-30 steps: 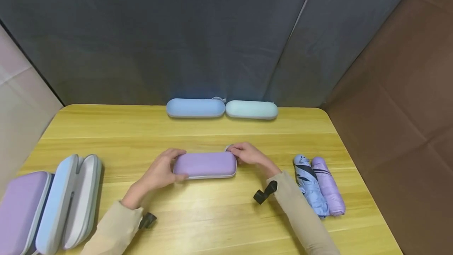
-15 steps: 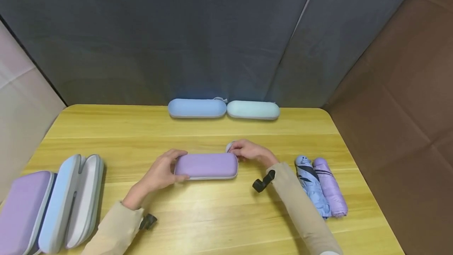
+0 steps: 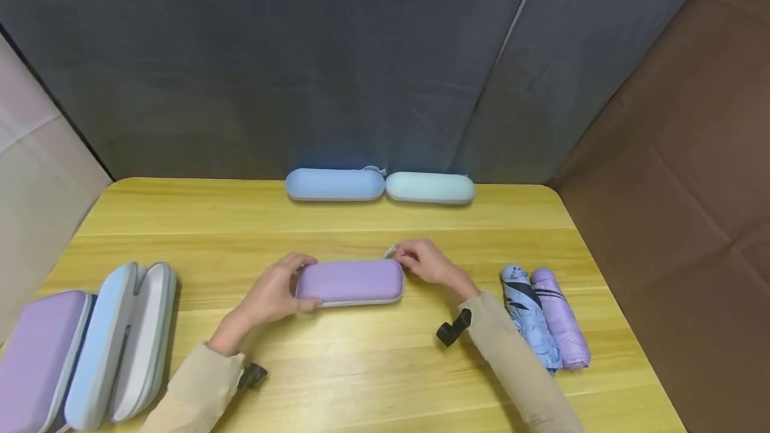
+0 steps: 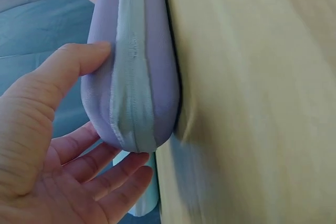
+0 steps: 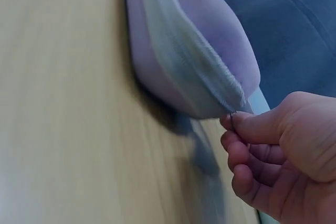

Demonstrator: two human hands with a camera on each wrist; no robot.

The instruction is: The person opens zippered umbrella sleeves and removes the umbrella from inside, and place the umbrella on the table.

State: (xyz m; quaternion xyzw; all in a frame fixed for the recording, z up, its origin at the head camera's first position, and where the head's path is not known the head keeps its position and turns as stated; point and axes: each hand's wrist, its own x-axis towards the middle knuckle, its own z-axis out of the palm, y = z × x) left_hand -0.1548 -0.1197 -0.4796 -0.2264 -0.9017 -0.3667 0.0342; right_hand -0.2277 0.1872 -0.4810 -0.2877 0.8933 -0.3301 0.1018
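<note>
1. Between 8 and 9 o'clock of the slim purple case (image 3: 351, 282), a large purple case (image 3: 45, 359) runs out of view at the table's (image 3: 361, 379) left side.
2. Just beside it, in nearly the same direction, an open case (image 3: 99, 346) shows a light blue outside and a pale lining.
3. At 9 o'clock the left hand (image 3: 273, 289) holds the slim case's end, thumb and fingers set wide around it.
4. The slim purple case lies on the table, near its middle, long side running from 9 to 3.
5. At 12, by the dark curtain (image 3: 337, 72), sits a blue case (image 3: 335, 184).
6. Between 2 and 3 the right hand (image 3: 427, 262) pinches a small zip pull (image 5: 232, 121), mostly hidden, fingertips narrow; a pale strap (image 3: 391, 250) loops beside them.
7. Between 1 and 2, a mint case (image 3: 430, 188).
8. Just past 3, a blue umbrella (image 3: 531, 319) and a purple umbrella (image 3: 561, 319) lie furled side by side.
</note>
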